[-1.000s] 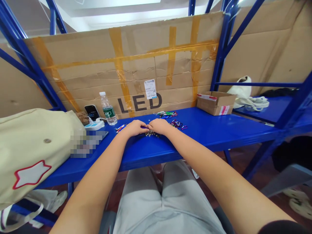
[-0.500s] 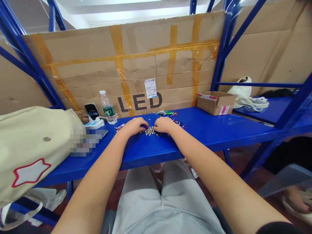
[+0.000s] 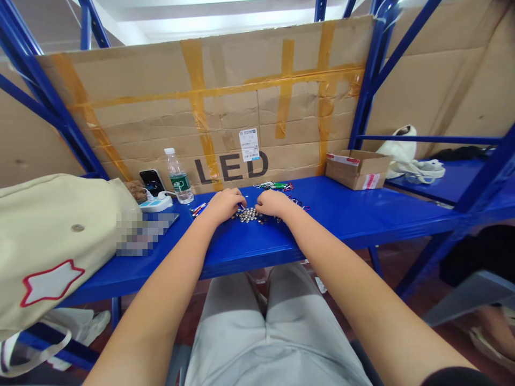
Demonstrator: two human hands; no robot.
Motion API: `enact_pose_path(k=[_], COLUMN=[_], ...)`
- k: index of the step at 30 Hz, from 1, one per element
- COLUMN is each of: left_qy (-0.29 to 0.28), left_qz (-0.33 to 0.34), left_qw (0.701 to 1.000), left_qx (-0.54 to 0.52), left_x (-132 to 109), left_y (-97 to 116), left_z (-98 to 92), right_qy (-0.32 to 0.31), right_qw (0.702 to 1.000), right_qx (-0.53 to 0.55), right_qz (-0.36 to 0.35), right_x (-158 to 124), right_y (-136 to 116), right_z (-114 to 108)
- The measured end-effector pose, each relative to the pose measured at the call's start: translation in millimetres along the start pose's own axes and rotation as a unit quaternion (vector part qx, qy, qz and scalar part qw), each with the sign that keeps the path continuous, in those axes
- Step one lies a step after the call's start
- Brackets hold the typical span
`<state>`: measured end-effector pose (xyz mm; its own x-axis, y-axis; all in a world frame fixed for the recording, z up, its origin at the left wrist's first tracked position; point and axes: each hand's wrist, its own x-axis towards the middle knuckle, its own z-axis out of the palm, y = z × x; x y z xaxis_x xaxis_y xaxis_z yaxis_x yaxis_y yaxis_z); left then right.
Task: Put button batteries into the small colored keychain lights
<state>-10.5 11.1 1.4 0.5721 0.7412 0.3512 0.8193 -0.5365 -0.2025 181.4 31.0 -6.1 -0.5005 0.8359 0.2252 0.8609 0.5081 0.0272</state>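
Blue shelf (image 3: 354, 214): beads (image 3: 248, 215) between left hand (image 3: 224, 206), right hand (image 3: 274, 203).

"What's on the blue shelf (image 3: 362, 214), over on the left?"

"A water bottle (image 3: 176, 177), a phone (image 3: 149, 182) just beside it, a power strip (image 3: 156, 204) touching the phone's foot, and a big cream bag (image 3: 52, 241) with a star patch."

"And on the right?"

"A small cardboard box (image 3: 357, 170) before the taped cardboard sheet (image 3: 241, 96) printed LED. A white cloth bag (image 3: 398, 145) sits on the next shelf."
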Motion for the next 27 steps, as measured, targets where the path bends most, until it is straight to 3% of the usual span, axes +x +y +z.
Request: enact_pose_path(k=[3, 6, 9, 12, 15, 19, 24, 27], left_qy=[0.001, 0.01, 0.039, 0.065, 0.065, 0.057, 0.062, 0.074], left_qz=[0.002, 0.005, 0.004, -0.04, -0.1, -0.107, -0.105, -0.062], left_qw=[1.0, 1.0, 0.993, 0.972, 0.938, 0.905, 0.922, 0.93], left_qx=[0.001, -0.024, -0.109, -0.224, -0.326, -0.407, -0.367, -0.354], left_x=[0.6, 1.8, 3.2, 2.8, 0.6, -0.9, 1.6, 4.8], left_y=[-1.2, -3.1, -5.1, -6.9, -9.3, -11.7, -9.0, -3.3], left_z=[3.5, 7.0, 8.8, 9.0, 9.6, 10.8, 8.6, 8.6], right_qy=[0.012, -0.017, -0.041, -0.032, 0.038, 0.142, 0.207, 0.244], right_qw=[1.0, 1.0, 0.999, 0.998, 0.993, 0.964, 0.926, 0.905], right_qx=[0.014, 0.018, 0.022, 0.046, 0.11, 0.206, 0.254, 0.246], right_qz=[0.007, -0.016, -0.027, -0.026, -0.027, -0.095, -0.187, -0.246], right_x=[-1.2, -2.2, -3.2, -4.3, -4.9, -4.4, -2.3, -0.2], right_y=[4.8, 9.1, 10.7, 9.9, 7.2, 1.7, -6.3, -11.0], right_z=[-1.7, -2.1, -2.4, -3.0, -2.8, -1.3, 2.1, 3.8])
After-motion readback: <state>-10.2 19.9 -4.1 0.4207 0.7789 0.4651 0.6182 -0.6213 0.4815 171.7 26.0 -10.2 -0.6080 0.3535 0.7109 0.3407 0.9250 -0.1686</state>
